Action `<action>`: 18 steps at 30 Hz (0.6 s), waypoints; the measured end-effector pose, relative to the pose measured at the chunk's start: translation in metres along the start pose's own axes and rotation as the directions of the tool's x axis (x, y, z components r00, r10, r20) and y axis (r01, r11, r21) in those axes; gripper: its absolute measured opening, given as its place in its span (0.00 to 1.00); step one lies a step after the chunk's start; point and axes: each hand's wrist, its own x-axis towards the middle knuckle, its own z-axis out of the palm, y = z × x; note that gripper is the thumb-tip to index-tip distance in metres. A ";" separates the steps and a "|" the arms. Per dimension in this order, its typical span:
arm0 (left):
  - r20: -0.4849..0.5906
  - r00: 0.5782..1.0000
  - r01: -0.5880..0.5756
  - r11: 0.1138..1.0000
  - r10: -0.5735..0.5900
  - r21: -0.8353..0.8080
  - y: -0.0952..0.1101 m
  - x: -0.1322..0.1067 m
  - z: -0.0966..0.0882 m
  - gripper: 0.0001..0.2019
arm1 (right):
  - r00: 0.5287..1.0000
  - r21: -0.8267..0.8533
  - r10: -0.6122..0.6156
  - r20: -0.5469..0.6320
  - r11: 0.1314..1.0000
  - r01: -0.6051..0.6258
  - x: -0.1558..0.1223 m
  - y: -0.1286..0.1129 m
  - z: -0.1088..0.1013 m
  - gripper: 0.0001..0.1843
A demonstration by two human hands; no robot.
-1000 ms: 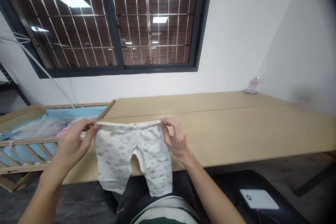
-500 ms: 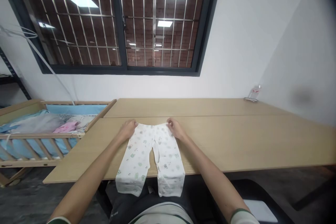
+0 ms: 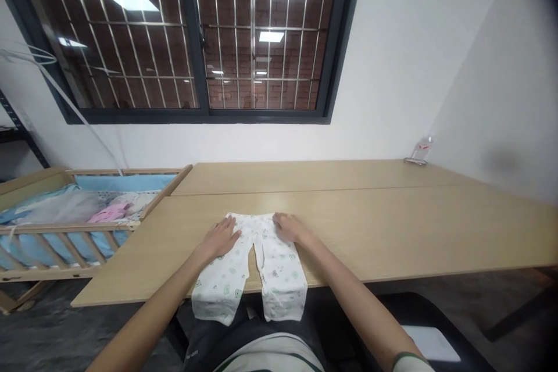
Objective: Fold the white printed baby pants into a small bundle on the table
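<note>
A pair of small white baby pants (image 3: 233, 270) with a scattered green and grey print lies spread out in front of me. Its waistband points away from me, and both leg ends hang over the near edge of the wooden table (image 3: 370, 232). My left hand (image 3: 221, 236) rests palm down on the upper left of the pants, fingers stretched out and somewhat apart. On the opposite side, my right hand (image 3: 288, 227) lies over the upper right corner by the waistband, its fingertips on the cloth and partly hidden.
A wooden crib (image 3: 70, 226) with blue bedding and a pink cloth (image 3: 110, 213) stands to the left. A clear bottle (image 3: 422, 148) is at the table's back right, against the wall. Below right is a black chair (image 3: 405, 308). A barred window (image 3: 261, 35) is ahead.
Both hands have come off the waistband corners and slid toward me onto the cloth, the left one flattening out. The waistband sits slightly nearer to me.
</note>
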 end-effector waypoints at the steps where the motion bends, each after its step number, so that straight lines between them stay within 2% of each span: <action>1: 0.012 1.000 0.007 1.000 -0.007 0.004 -0.001 0.002 0.001 0.34 | 1.000 -0.012 0.011 0.009 1.000 -0.011 0.002 0.001 0.002 0.14; 7: 0.054 0.997 0.061 0.998 -0.061 0.015 -0.005 0.031 0.002 0.34 | 0.995 -0.044 0.088 0.035 0.995 -0.087 0.024 0.010 0.011 0.18; 14: 0.082 0.986 0.148 0.989 -0.149 0.012 -0.006 0.072 0.004 0.34 | 0.980 -0.006 0.193 0.050 0.981 -0.193 0.060 0.025 0.018 0.20; 18: 0.088 0.982 0.167 0.986 -0.167 0.006 -0.006 0.083 -0.001 0.34 | 0.968 0.044 0.248 0.036 0.967 -0.249 0.073 0.032 0.022 0.17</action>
